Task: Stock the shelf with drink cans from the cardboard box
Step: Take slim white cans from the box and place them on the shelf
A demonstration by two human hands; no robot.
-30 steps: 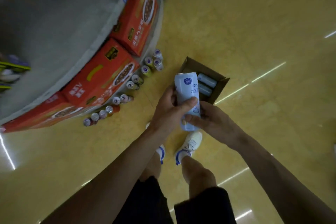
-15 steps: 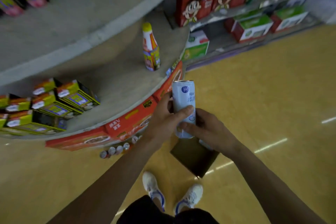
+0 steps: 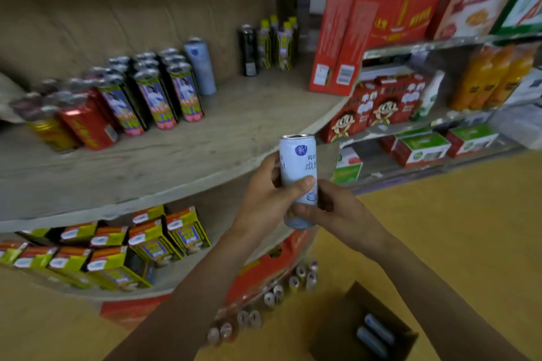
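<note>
Now, pale blue can (image 3: 298,173) upright, gripped by both: left hand (image 3: 271,193) wrapped round mid-body, right hand (image 3: 337,209) clenched on base, just in front of wooden shelf (image 3: 205,152) edge. Best placed beside matching can (image 3: 201,66) at back w/ label facing out, base set flat. Cardboard box (image 3: 363,328) on floor, approx. two cans left inside.

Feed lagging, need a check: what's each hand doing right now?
Left hand: closed on the can.
Right hand: closed on the can's lower part.
</note>
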